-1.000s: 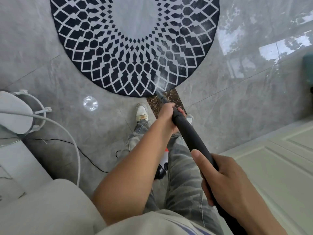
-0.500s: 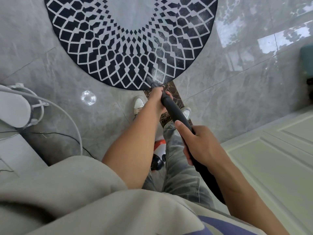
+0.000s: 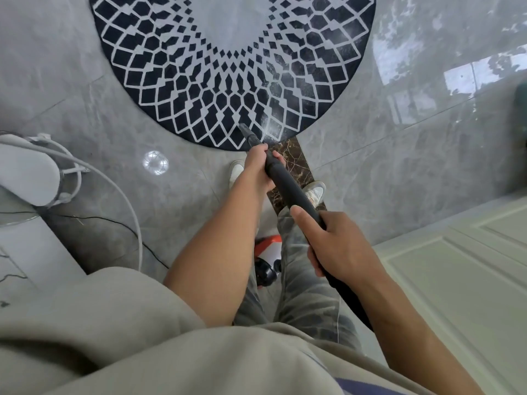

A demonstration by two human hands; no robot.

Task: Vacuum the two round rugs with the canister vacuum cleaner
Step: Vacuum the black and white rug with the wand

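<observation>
Black vacuum wand (image 3: 288, 186) runs from near right toward far centre, nozzle tip on the near edge of the round black-and-white rug (image 3: 228, 69). Left hand (image 3: 258, 166) grips the wand far down; right hand (image 3: 339, 246) wraps it nearer. Orange-and-white canister (image 3: 266, 252) sits between the legs. White cable (image 3: 125, 201) left.

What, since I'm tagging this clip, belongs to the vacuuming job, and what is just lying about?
Job: round rug, vacuum wand, left hand, right hand, orange-and-white canister.
Lying about: white appliance, white cable.
</observation>
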